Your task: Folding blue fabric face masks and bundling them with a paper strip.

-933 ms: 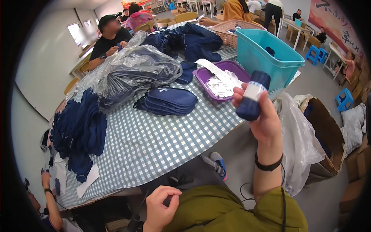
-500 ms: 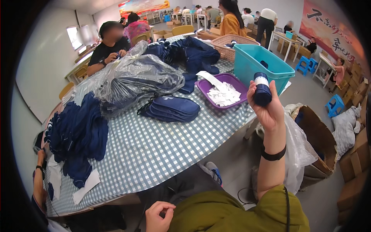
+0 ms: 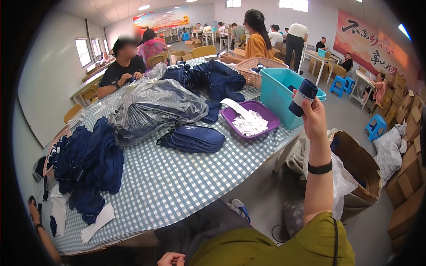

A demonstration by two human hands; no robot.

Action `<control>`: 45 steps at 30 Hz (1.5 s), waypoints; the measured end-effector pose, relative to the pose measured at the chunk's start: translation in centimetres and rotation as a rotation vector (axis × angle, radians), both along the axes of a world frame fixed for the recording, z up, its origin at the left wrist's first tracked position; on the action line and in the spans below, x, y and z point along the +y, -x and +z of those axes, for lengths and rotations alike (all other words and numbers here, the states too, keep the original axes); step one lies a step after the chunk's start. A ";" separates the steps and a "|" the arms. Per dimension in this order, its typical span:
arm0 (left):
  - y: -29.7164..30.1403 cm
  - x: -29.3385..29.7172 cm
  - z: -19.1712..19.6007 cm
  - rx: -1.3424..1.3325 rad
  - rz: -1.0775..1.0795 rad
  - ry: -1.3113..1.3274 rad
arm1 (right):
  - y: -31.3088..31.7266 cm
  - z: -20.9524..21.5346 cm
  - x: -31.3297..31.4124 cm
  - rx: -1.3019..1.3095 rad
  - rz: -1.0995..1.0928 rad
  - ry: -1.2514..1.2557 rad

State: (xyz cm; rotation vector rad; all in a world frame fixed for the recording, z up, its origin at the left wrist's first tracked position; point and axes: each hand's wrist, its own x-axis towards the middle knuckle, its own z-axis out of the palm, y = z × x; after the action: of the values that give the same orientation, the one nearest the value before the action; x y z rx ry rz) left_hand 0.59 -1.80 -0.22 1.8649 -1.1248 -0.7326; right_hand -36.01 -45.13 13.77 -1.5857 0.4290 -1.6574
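Observation:
At the right, my right hand [image 3: 314, 116] is raised, its fingers wrapped round a rolled navy fabric bundle [image 3: 303, 98] with a pale patterned band about its middle. The roll is tilted and held in front of a turquoise plastic bin [image 3: 276, 92]. My left hand [image 3: 171, 259] rests low at the bottom edge, mostly cut off; its visible fingers are curled in, with nothing seen in them. Left of the bin, a purple tray [image 3: 227, 123] holds white paper slips [image 3: 251, 124]. Flat navy pieces [image 3: 195, 138] lie stacked nearby.
A checked cloth covers the table [image 3: 173, 186]. On it lie a clear plastic bag [image 3: 155, 106], a navy fabric heap [image 3: 95, 162] and a pink basket [image 3: 248, 76]. An open carton [image 3: 355, 164] stands at the right. A co-worker in black [image 3: 120, 66] sits opposite.
My right hand has turned the roll from nearly upright to a slant and raised it slightly. My left hand has sunk toward the bottom edge. The view has tipped up a little.

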 end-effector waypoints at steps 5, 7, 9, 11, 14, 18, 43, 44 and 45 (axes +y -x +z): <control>0.1 -0.3 -0.5 -0.036 -0.007 -0.018 | 1.6 0.4 -1.8 -0.030 0.004 -0.035; 0.1 -0.5 -0.7 -0.055 -0.014 -0.032 | 1.8 0.6 -2.3 -0.040 -0.004 -0.037; 0.1 -0.7 -1.1 -0.074 -0.016 -0.049 | 1.9 1.4 -2.7 -0.032 -0.083 0.005; 0.1 -0.7 -1.6 -0.046 -0.033 -0.052 | 2.5 2.1 -3.3 -0.023 -0.167 0.041; 0.2 -1.0 -1.8 -0.065 -0.050 -0.074 | 4.3 3.1 -5.6 0.130 -0.607 0.044; 0.5 -1.1 -2.1 -0.072 -0.058 -0.079 | 6.0 3.1 -9.4 0.313 -0.928 0.048; -5.2 -3.1 5.8 0.144 0.425 0.467 | -23.8 -0.6 8.3 0.912 0.282 0.191; -6.3 -2.7 6.4 0.098 0.434 0.519 | -24.5 -0.6 9.1 0.878 0.411 0.123; -7.7 -2.1 7.1 0.051 0.439 0.568 | -25.3 -0.2 9.9 0.863 0.517 0.114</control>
State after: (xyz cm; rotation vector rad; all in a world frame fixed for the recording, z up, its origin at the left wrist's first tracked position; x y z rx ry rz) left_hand 8.33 -3.86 6.90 1.5094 -0.7447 -0.1781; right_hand -10.74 -35.18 13.61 -2.2234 0.3032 -0.5681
